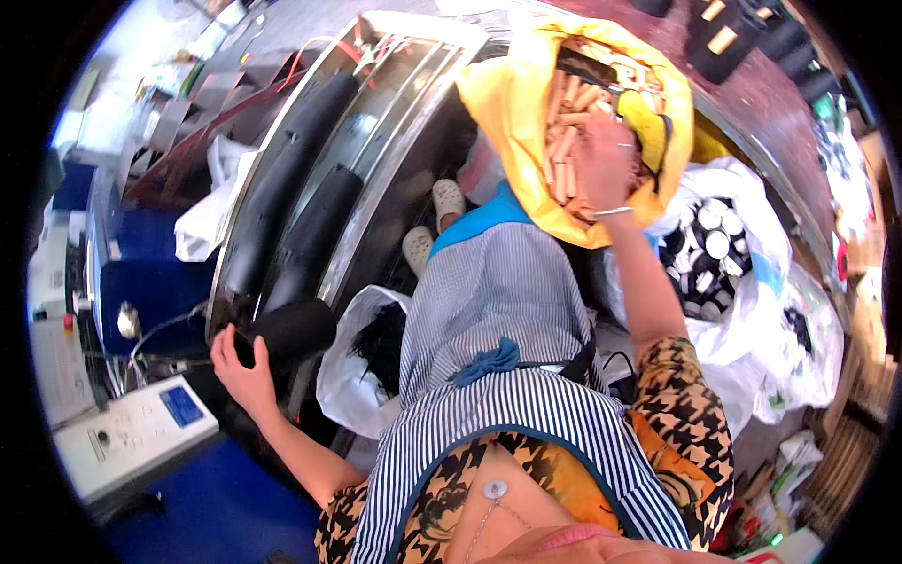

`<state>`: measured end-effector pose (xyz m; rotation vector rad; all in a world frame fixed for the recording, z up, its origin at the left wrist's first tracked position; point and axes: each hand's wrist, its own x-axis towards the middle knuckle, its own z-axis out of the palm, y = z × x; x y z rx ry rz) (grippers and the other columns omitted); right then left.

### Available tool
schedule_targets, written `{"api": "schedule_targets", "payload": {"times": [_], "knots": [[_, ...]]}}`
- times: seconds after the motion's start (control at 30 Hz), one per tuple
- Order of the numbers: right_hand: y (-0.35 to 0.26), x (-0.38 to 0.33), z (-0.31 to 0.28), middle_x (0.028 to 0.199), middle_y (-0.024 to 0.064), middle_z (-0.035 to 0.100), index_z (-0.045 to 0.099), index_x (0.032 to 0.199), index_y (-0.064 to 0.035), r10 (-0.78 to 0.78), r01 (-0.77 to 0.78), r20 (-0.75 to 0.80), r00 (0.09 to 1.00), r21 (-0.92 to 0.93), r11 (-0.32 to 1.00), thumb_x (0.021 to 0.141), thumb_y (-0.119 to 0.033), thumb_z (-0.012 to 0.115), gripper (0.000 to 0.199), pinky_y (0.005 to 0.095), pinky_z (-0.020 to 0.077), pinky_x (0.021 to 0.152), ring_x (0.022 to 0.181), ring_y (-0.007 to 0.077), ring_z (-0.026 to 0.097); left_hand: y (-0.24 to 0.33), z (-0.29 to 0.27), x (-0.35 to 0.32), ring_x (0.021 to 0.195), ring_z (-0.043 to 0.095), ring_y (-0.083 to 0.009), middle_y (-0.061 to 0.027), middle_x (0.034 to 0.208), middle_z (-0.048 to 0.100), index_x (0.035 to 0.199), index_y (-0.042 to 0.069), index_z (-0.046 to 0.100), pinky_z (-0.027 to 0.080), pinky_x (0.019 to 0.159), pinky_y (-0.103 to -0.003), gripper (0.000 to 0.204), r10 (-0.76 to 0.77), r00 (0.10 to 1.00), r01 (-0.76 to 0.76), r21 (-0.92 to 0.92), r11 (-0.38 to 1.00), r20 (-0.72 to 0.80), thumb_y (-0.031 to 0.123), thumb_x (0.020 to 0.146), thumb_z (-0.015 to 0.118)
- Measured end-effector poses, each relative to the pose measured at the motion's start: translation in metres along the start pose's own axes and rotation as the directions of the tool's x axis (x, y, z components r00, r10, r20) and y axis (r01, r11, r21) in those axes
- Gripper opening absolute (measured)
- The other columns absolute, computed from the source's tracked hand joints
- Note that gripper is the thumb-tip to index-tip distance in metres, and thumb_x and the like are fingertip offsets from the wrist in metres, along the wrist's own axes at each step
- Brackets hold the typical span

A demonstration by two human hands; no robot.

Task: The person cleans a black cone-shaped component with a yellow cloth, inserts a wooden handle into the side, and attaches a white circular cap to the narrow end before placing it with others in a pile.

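My left hand (244, 376) is at the left, beside the near end of a metal trough. Its fingers and thumb are spread apart in a curve, with nothing seen between them. Right by the thumb lies a short black cylinder (299, 331); whether they touch I cannot tell. My right hand (606, 167) reaches down into a yellow bag (512, 103) full of small tan tubes (567, 117). Its fingertips are lost among the tubes, so any grip is hidden. A yellow and black object (644, 127) lies in the bag beside that hand.
Long black rolls (287, 193) lie in the metal trough (371, 202). A white bag (362, 343) with black material stands near my lap. At the right, another white bag (761, 273) holds black and white round pieces (716, 244). A white control box (141, 437) sits lower left.
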<state>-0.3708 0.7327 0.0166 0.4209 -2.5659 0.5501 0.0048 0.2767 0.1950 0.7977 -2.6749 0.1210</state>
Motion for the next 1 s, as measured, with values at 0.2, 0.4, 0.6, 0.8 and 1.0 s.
{"api": "schedule_targets", "payload": {"times": [0.2, 0.4, 0.6, 0.8, 1.0], "knots": [[0.132, 0.013, -0.008, 0.091, 0.0193, 0.068, 0.068, 0.101, -0.0021, 0.242, -0.239, -0.062, 0.968, -0.518, 0.822, 0.085, -0.059, 0.06, 0.059, 0.0504, 0.0505, 0.081, 0.092, 0.0413, 0.063, -0.028, 0.024, 0.018, 0.128, 0.046, -0.0336, -0.0131, 0.134, 0.054, 0.123, 0.009, 0.059, 0.037, 0.106, -0.049, 0.059, -0.006, 0.966, -0.043, 0.182, 0.982, 0.259, 0.037, 0.074, 0.076], [0.251, 0.032, 0.012, 0.092, 0.0212, 0.07, 0.071, 0.106, -0.0064, 0.468, -0.467, 0.251, 0.847, -0.067, 0.882, 0.088, -0.064, 0.053, 0.063, 0.048, 0.0485, 0.081, 0.086, 0.0365, 0.066, -0.046, 0.057, -0.011, 0.133, 0.043, -0.0309, -0.0079, 0.13, 0.059, 0.115, 0.007, 0.063, 0.03, 0.108, -0.058, 0.05, -0.213, 0.947, 0.201, 0.072, 0.977, 0.241, 0.045, 0.084, 0.067], [0.201, 0.041, 0.027, 0.077, 0.0163, 0.065, 0.069, 0.099, -0.0004, 0.451, -0.424, 0.449, 0.771, -0.165, 0.89, 0.087, -0.055, 0.061, 0.057, 0.0363, 0.0504, 0.06, 0.068, 0.0259, 0.065, -0.072, 0.06, 0.018, 0.115, 0.056, -0.0293, -0.0088, 0.113, 0.064, 0.103, 0.006, 0.066, 0.034, 0.104, -0.056, 0.041, -0.343, 0.875, 0.226, 0.337, 0.914, 0.343, 0.043, 0.085, 0.065], [0.19, 0.038, 0.017, 0.086, 0.0157, 0.066, 0.063, 0.095, 0.0015, 0.536, -0.661, 0.545, 0.645, 0.045, 0.749, 0.085, -0.054, 0.065, 0.057, 0.038, 0.0508, 0.063, 0.073, 0.0299, 0.066, -0.074, 0.051, 0.02, 0.11, 0.058, -0.0306, -0.0104, 0.111, 0.065, 0.102, 0.004, 0.065, 0.041, 0.095, -0.05, 0.043, -0.22, 0.904, 0.14, 0.231, 0.963, 0.368, 0.043, 0.084, 0.066], [0.185, 0.027, 0.035, 0.117, 0.0251, 0.064, 0.053, 0.134, -0.0091, 0.236, -0.071, 0.48, 0.845, -0.337, 0.939, 0.085, -0.046, 0.068, 0.063, 0.0459, 0.0454, 0.098, 0.11, 0.038, 0.062, -0.095, 0.044, -0.011, 0.114, 0.056, -0.0283, -0.0091, 0.113, 0.065, 0.108, 0.004, 0.066, 0.038, 0.098, -0.047, 0.046, -0.203, 0.957, 0.192, 0.074, 0.979, 0.207, 0.041, 0.082, 0.07]]}}
